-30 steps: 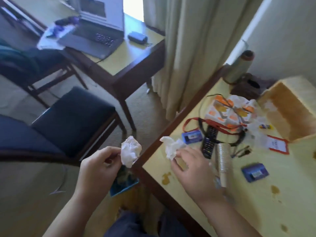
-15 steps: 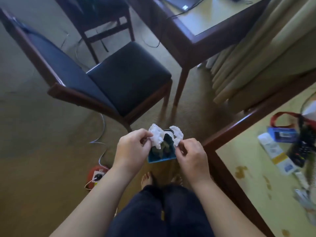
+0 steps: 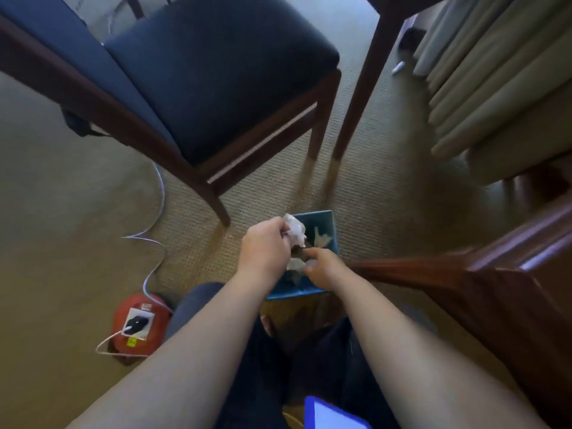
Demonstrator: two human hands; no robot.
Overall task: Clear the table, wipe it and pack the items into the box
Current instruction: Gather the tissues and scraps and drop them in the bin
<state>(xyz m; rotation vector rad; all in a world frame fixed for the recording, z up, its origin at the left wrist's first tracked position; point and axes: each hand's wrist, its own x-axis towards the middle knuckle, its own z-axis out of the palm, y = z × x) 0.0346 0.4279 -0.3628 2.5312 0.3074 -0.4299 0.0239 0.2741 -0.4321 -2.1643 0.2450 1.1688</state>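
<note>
Over the blue bin (image 3: 322, 218) on the carpet, my left hand (image 3: 266, 249) pinches a crumpled white tissue (image 3: 295, 230), my right hand (image 3: 322, 267) curls around a second wad (image 3: 295, 264) lower down, and no writing is legible.

Crumpled white tissue (image 3: 295, 230) over blue bin (image 3: 325, 221); second wad (image 3: 295, 264) below, blurred.

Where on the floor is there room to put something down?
Bare carpet lies left of the chair and above the red cable reel; a white cord crosses its edge. It is crowded at the blue bin, between both hands and the table leg.
</note>
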